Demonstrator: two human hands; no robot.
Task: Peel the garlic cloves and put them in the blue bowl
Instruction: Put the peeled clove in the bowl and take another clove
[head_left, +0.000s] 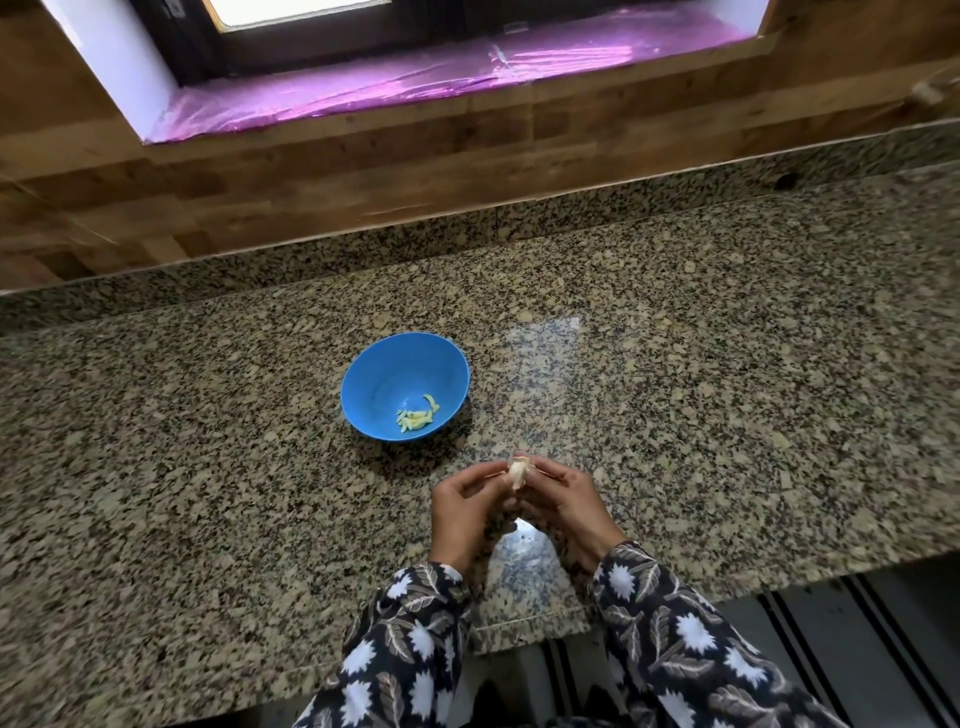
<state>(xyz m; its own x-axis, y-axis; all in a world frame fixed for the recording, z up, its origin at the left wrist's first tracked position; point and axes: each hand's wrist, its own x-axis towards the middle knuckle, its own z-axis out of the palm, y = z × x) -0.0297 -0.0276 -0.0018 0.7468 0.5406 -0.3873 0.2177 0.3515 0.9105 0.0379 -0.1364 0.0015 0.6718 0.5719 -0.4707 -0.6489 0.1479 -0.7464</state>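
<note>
Granite is forming the worktop (208, 467), which is carrying a blue bowl (382, 371) near its middle, peeled cloves (415, 414) lying inside. Just right of it, toward the front edge, the left hand (462, 512) and right hand (566, 506) are together pinching one garlic clove (519, 473). Pink foil (415, 83) is lining the sill beyond the back edge.

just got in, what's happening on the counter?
A person is peeling garlic over a granite counter. Both hands hold one garlic clove between the fingertips, the left hand and right hand pinching it from either side; it still has skin on it. The blue bowl sits on the counter just beyond the hands, with a few peeled cloves in the bottom.
</note>
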